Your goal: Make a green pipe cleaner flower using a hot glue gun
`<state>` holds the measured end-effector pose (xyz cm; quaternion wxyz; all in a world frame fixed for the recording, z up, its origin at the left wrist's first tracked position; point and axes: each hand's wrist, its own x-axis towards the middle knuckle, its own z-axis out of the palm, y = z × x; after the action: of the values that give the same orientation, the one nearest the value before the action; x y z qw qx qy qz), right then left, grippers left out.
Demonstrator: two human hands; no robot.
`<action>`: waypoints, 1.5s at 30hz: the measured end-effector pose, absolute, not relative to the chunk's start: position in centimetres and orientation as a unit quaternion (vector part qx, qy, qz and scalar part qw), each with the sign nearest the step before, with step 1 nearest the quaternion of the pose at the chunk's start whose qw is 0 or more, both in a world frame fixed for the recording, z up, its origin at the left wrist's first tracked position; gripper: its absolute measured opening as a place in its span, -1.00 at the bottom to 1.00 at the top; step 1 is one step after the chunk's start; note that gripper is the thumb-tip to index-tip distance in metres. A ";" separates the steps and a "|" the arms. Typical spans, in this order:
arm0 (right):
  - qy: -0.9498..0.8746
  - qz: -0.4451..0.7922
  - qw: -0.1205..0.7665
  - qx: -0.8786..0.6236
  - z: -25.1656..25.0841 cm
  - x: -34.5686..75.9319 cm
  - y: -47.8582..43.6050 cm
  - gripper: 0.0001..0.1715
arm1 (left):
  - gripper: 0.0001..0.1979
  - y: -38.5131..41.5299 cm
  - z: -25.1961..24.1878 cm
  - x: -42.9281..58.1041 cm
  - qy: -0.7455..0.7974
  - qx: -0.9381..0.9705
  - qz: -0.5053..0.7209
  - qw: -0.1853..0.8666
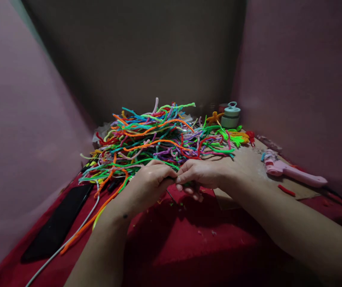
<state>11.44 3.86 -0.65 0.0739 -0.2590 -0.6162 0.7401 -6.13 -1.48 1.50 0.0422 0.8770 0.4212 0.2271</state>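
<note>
- Chenille stems (155,137), fuzzy and flexible, lie in a loose, tangled heap just beyond both hands; colours include orange, green, red, purple, pink and blue.
- Left hand (155,175): fingers curled narrow, back of the hand uppermost, fingertips meeting those of the other hand at the near edge of the heap. Cannot tell whether anything is gripped; the fingers hide it.
- Right hand (199,175): thumb and forefinger drawn close at the meeting point, remaining fingers loosely bent beneath. Contents of the pinch likewise cannot be told.
- Orange chenille stem (84,229), long and bent, trails from the left of the heap toward the near side, by a smooth white cable (79,231).
- Black slab (58,223), flat, rectangular and smooth, rests on red cloth (206,247) at left.
- Tan board (248,161), flat, its surface marked, lies at right; upon it rests a pink plastic tool (299,174) with a long handle and bulkier head.
- Short red piece (286,190), rod-shaped, near that handle.
- Mint-green container (230,115), rounded, with a ring on top, stands behind a bright green looped bundle (233,138).
- Small scraps (181,205) dot the cloth below the hands.
</note>
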 end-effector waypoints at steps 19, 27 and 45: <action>-0.658 0.697 0.105 -0.264 -0.4 11.7 4.2 -0.87 | -0.87 -1.0 0.5 -6.0 0.384 0.887 0.254 -0.037; -0.630 0.725 0.115 -0.255 -0.8 11.7 4.5 -0.85 | -0.87 -1.3 0.7 -5.6 0.419 0.871 0.256 -0.025; -0.528 0.667 0.472 -0.231 -1.4 9.7 2.9 -0.73 | -0.87 -1.0 0.1 -4.6 0.578 0.648 0.476 0.141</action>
<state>9.71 2.94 -1.41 0.4722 -0.2311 -0.5281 0.6669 -4.58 -0.95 0.12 0.1411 0.6480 0.5777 0.4758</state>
